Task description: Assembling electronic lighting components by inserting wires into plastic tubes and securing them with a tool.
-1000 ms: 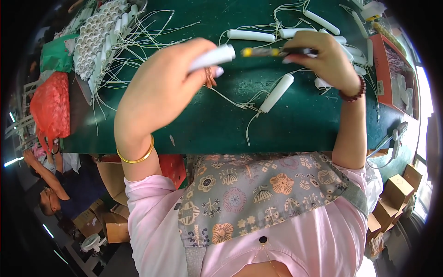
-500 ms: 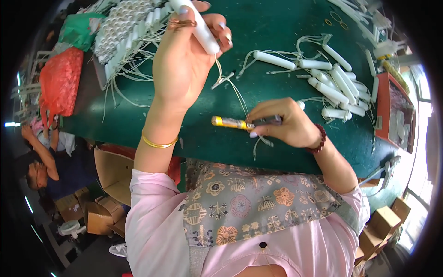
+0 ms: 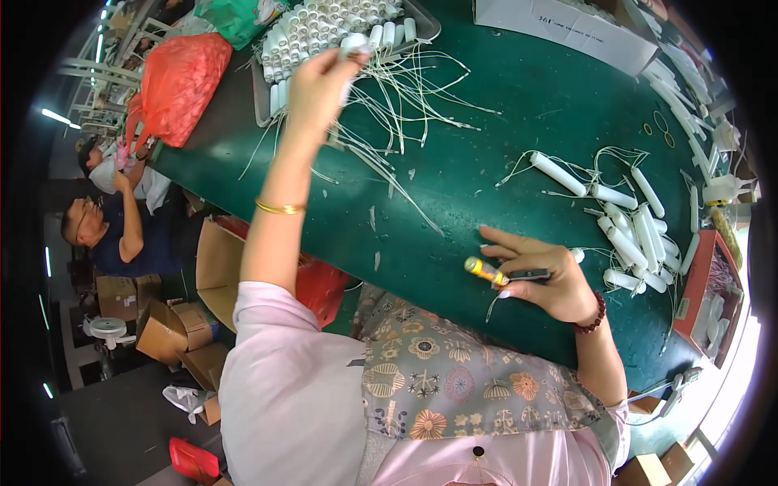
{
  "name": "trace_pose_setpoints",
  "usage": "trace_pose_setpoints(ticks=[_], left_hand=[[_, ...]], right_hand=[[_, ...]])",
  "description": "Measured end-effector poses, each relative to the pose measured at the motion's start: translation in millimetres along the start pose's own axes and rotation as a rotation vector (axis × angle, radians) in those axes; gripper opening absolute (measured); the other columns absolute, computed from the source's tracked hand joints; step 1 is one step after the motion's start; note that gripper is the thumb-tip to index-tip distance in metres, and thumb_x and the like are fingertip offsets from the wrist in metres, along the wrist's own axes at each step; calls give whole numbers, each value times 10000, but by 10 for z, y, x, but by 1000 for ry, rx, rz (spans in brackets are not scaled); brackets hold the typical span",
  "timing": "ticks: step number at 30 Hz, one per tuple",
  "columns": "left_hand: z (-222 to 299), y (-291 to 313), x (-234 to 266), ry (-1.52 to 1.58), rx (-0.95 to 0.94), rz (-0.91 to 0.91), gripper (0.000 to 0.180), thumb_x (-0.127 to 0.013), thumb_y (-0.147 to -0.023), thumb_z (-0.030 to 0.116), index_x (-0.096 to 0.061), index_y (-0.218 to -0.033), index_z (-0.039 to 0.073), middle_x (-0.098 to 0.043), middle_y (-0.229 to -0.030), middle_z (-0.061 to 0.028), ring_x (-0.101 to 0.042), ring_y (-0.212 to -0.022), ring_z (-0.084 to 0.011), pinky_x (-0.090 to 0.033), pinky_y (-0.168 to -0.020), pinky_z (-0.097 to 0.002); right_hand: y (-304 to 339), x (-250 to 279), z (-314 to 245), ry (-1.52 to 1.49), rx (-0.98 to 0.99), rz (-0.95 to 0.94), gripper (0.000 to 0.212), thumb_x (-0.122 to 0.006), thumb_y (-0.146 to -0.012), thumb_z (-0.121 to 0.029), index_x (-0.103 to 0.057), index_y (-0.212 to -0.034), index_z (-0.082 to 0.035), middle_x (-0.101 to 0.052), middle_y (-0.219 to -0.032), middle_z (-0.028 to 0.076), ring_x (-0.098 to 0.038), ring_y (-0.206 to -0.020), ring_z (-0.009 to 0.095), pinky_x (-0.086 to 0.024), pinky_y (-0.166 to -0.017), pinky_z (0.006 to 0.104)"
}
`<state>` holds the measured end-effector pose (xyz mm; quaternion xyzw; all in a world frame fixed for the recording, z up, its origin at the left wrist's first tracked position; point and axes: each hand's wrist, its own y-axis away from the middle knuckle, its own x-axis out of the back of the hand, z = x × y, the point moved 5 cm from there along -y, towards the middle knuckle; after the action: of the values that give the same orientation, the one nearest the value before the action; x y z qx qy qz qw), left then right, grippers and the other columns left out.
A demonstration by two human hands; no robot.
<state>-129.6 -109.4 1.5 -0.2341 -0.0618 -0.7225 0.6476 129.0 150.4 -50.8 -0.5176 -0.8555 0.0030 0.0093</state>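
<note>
My left hand is at the near edge of a tray packed with upright white tubes. Its fingers are closed on a white tube, slightly blurred and partly hidden by the hand. Thin white wires trail from the tubes over the green table. Lower right, my right hand pinches a black clip-like piece with a yellow battery-like cylinder at its end. A short thin wire hangs below those fingers.
Several loose white tubes with wires lie in a pile on the right, beside a red box. A white carton stands at the far edge. Red and green bags sit at left; two people are beyond the table's left edge.
My left hand has moved from the middle of the table to the tray. The wires that ran between its tube and my right hand are gone from there. My right hand still grips the same piece.
</note>
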Motion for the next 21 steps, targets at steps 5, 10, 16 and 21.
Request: trace_pose_setpoints(ticks=[5,10,16,21], left_hand=[[-741,-803,807,-476,48,109,437,-685,-875,444,-763,-931,18,-635,-673,-57,-572,-658,-187,-443,-645,-339],[-1147,-1117,901,-803,63,131,428,-645,-881,441,-757,-1030,56,-733,-971,-182,-674,-902,-367,-509,-828,-466],[76,-262,-538,-322,-447,-119,148,-699,-920,165,-743,-1026,72,-658,-898,-102,-646,-864,-267,-512,-778,-350],[837,871,-2006,-196,-940,-469,149,-763,-796,143,-739,-905,44,-610,-934,-83,-616,-904,-296,-516,-777,-402]], right_hand=[[23,155,-9,25,40,128,293,-816,-842,-143,-740,-1041,58,-554,-1428,293,-654,-1203,351,-526,-994,411],[61,291,-66,75,62,262,348,-807,-851,-160,-725,-1094,75,-598,-1375,273,-678,-1122,297,-590,-867,366],[208,686,-204,33,17,596,307,-705,-935,-209,-702,-1042,78,-701,-1207,220,-710,-942,224,-555,-886,339],[409,1084,-157,59,86,885,253,-576,-1035,-172,-696,-1057,50,-747,-1025,151,-688,-861,160,-544,-843,302]])
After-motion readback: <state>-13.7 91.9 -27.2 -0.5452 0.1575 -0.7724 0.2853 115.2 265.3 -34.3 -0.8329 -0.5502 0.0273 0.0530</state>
